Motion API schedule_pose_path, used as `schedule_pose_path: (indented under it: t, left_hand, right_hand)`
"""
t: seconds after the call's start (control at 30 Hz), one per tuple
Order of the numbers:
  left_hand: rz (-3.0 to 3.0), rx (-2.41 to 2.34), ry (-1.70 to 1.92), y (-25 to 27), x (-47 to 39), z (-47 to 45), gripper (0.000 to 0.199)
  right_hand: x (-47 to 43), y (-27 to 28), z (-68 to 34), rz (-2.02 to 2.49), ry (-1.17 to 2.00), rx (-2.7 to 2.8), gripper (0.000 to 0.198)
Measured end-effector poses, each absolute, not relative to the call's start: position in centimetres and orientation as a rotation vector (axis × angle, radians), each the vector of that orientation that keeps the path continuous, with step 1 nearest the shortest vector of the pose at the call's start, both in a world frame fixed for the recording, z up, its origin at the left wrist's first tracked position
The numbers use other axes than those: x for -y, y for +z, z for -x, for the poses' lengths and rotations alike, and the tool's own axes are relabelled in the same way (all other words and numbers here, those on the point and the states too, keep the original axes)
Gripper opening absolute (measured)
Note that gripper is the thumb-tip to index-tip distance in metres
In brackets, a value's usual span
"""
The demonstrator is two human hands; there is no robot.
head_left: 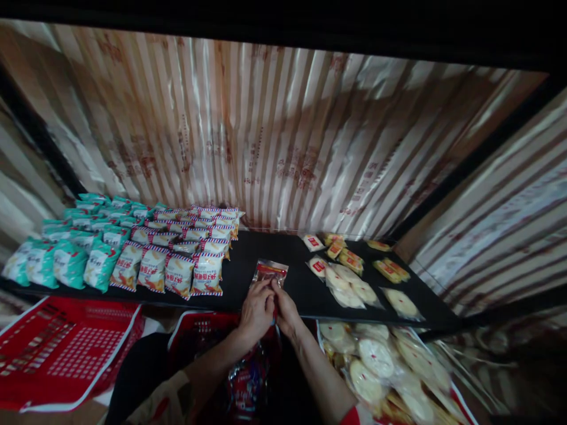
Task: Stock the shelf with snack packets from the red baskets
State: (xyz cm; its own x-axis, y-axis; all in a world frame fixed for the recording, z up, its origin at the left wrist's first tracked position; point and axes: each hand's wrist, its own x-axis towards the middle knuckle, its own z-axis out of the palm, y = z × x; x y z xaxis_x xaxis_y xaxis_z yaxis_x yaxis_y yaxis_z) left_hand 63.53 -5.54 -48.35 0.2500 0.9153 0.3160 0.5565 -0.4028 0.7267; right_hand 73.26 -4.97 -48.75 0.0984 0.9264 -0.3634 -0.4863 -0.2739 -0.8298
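In the head view, a small shiny snack packet [271, 268] with a red band stands near the front edge of the black shelf [243, 254]. My left hand [258, 308] has its bent fingers closed on the packet's near side. Against it, my right hand [286, 307] grips the same packet, thumbs and fingertips close together, so its lower part is hidden. To the left are rows of striped snack bags [206, 274] standing upright. Below my hands, a red basket [179, 330] holds dark, glossy packets [248, 383].
Teal snack bags [69, 264] stand at the far left. Flat pale round packets [348, 283] and yellow packets [351, 260] lie at the right. A red basket [84, 348] stands lower left; bagged round items [376, 357] fill another, lower right. Striped curtain [266, 136] hangs behind.
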Motion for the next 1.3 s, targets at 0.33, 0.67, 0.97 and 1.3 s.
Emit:
schedule_pose_path:
  t: [0.33,0.67,0.97,1.3]
  left_hand:
    - [-1.786,-1.663,0.791,-50.9,-1.4,-64.0,0.047]
    - [-1.711,-1.867,0.999,-52.1,-9.6,-65.6,0.042]
    - [-1.725,-1.968,1.107,-54.0,-13.4,-66.5,0.038]
    - [-2.001,-1.892,1.087,-54.9,-14.6,-66.7,0.039]
  right_hand:
    - [-4.8,-50.5,-75.8,1.336,1.254,0.611,0.028]
    - [-14.3,-52.0,-76.4,1.702,0.819,1.042,0.029]
    - [-19.6,-53.2,-76.3,1.757,0.687,1.231,0.035]
    - [-21.9,-55.1,-75.8,1.726,0.482,1.303,0.047]
